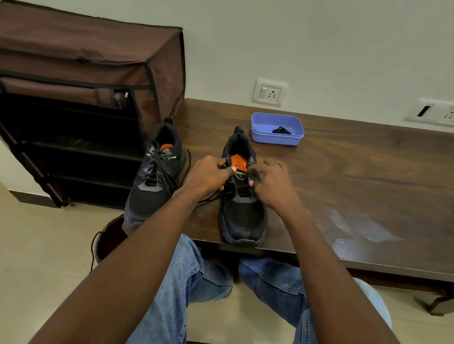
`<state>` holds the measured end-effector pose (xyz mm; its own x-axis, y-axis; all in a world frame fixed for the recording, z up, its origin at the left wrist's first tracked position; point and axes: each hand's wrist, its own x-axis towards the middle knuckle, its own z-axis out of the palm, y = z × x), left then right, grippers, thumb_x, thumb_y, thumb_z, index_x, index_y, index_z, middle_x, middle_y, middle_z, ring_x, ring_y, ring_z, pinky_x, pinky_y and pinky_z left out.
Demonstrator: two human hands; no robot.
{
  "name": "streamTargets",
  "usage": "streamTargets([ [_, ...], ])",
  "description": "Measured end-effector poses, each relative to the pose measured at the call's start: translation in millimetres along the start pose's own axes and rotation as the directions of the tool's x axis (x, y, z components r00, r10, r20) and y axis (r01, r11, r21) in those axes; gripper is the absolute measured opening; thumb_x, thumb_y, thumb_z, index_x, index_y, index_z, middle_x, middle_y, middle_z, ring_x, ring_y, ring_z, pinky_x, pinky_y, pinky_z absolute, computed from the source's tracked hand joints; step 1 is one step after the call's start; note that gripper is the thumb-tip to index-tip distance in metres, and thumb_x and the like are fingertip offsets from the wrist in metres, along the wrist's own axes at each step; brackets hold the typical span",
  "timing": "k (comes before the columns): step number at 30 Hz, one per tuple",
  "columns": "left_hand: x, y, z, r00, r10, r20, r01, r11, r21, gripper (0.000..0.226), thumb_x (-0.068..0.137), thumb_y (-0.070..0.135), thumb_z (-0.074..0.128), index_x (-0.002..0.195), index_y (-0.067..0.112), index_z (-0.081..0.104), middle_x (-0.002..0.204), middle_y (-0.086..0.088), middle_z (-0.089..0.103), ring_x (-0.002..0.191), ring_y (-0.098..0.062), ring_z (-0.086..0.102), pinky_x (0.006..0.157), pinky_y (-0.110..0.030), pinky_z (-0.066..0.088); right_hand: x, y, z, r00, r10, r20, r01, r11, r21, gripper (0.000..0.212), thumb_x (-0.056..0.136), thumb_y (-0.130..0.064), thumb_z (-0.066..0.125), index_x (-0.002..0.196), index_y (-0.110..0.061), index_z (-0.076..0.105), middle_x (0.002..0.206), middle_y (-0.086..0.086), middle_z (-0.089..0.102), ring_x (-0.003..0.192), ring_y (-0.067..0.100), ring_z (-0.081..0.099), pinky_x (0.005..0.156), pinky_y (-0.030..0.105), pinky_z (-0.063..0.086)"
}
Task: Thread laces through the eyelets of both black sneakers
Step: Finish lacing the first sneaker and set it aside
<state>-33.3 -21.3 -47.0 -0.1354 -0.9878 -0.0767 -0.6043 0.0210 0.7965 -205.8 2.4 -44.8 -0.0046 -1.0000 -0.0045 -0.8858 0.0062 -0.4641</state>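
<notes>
Two black sneakers stand toes toward me near the table's front edge. The left sneaker (154,180) carries a black lace crossed through its eyelets, with loose ends trailing right. The right sneaker (240,202) has an orange tongue label. My left hand (208,176) pinches a black lace (211,197) at the left upper eyelets of the right sneaker. My right hand (271,184) pinches the lace at its right upper eyelets. The lace's lower crossings are partly hidden by my fingers.
A blue plastic tray (276,129) holding a small black bundle sits behind the right sneaker. A brown fabric shoe rack (73,90) stands left of the wooden table (375,190). Another shoe (110,239) with a dangling lace lies on the floor below.
</notes>
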Motion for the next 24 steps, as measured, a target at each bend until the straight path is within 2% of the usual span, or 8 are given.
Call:
streamTargets([
  [3,0.0,0.0,0.1,1.0,0.006,0.013,-0.006,1.0,0.006,0.023,0.096,0.037,0.061,0.08,0.021,0.067,0.068,0.002,0.065,0.057,-0.009,0.062,0.064,-0.032,0.053,-3.6,-2.3,-3.5,1.0,-0.014,-0.012,0.016,0.972,0.233,0.039,0.092,-0.006,0.064,0.128,-0.021,0.066,0.13,0.002,0.061,0.119,0.018,0.055,0.091,0.028,0.044],
  [6,0.4,1.0,1.1,1.0,0.012,0.016,-0.012,1.0,0.008,0.022,0.097,0.035,0.061,0.079,0.022,0.066,0.066,0.004,0.064,0.056,-0.007,0.061,0.059,-0.026,0.047,-6.5,-6.4,-1.3,0.992,-0.055,0.112,0.038,0.989,0.145,0.039,0.094,-0.007,0.063,0.131,-0.02,0.064,0.139,0.003,0.053,0.121,0.022,0.054,0.098,0.035,0.049],
  [11,-0.3,1.3,0.9,1.0,0.011,0.002,-0.011,1.0,0.007,0.027,0.095,0.036,0.062,0.072,0.023,0.064,0.065,0.003,0.065,0.054,-0.008,0.061,0.058,-0.026,0.048,-10.2,-13.4,-7.1,0.994,0.061,0.086,-0.074,0.985,0.158,0.016,0.098,-0.013,0.055,0.093,-0.021,0.068,0.098,0.001,0.065,0.093,0.019,0.061,0.078,0.034,0.049],
  [14,-1.4,1.6,0.2,1.0,0.004,0.003,-0.004,1.0,-0.011,0.028,0.095,0.038,0.063,0.071,0.023,0.063,0.068,0.001,0.066,0.057,-0.01,0.062,0.064,-0.032,0.053,-6.3,-5.6,-16.0,0.974,0.218,0.065,-0.22,0.832,0.51,0.027,0.099,-0.007,0.051,0.079,-0.019,0.065,0.087,0.006,0.071,0.076,0.02,0.065,0.071,0.035,0.052],
  [17,-1.8,3.0,0.7,1.0,0.003,0.003,-0.003,1.0,-0.009,0.029,0.095,0.038,0.062,0.07,0.024,0.061,0.067,0.002,0.066,0.056,-0.01,0.061,0.067,-0.035,0.054,-6.9,0.5,-23.7,0.938,0.34,0.07,-0.293,0.666,0.686,0.029,0.097,0.003,0.044,0.079,-0.01,0.063,0.081,0.01,0.07,0.066,0.019,0.066,0.059,0.026,0.052],
  [19,-2.4,4.5,0.8,1.0,0.002,-0.004,-0.002,1.0,0.004,0.03,0.095,0.037,0.062,0.068,0.023,0.061,0.064,0.003,0.065,0.055,-0.011,0.061,0.068,-0.035,0.054,-6.1,7.3,-27.5,0.894,0.447,0.018,-0.299,0.566,0.768,0.03,0.097,0.006,0.043,0.075,-0.008,0.058,0.071,0.009,0.064,0.059,0.017,0.06,0.05,0.02,0.048],
  [22,-2.5,4.3,-1.5,1.0,-0.003,-0.024,0.003,1.0,0.018,0.036,0.094,0.035,0.062,0.062,0.02,0.058,0.058,0.002,0.062,0.057,-0.015,0.061,0.07,-0.037,0.055,1.1,27.2,-35.6,0.736,0.676,-0.036,-0.296,0.369,0.881,0.017,0.093,-0.002,0.043,0.087,-0.004,0.059,0.069,0.009,0.064,0.06,0.02,0.064,0.052,0.024,0.05],
  [24,-2.1,2.9,-2.5,1.0,-0.01,-0.021,0.01,1.0,0.025,0.036,0.094,0.035,0.062,0.062,0.018,0.06,0.056,0.0,0.062,0.06,-0.017,0.061,0.074,-0.041,0.055,3.2,41.1,-38.4,0.661,0.746,-0.075,-0.343,0.39,0.855,0.031,0.082,-0.01,0.046,0.102,0.001,0.066,0.086,0.014,0.071,0.078,0.029,0.069,0.066,0.036,0.053],
])
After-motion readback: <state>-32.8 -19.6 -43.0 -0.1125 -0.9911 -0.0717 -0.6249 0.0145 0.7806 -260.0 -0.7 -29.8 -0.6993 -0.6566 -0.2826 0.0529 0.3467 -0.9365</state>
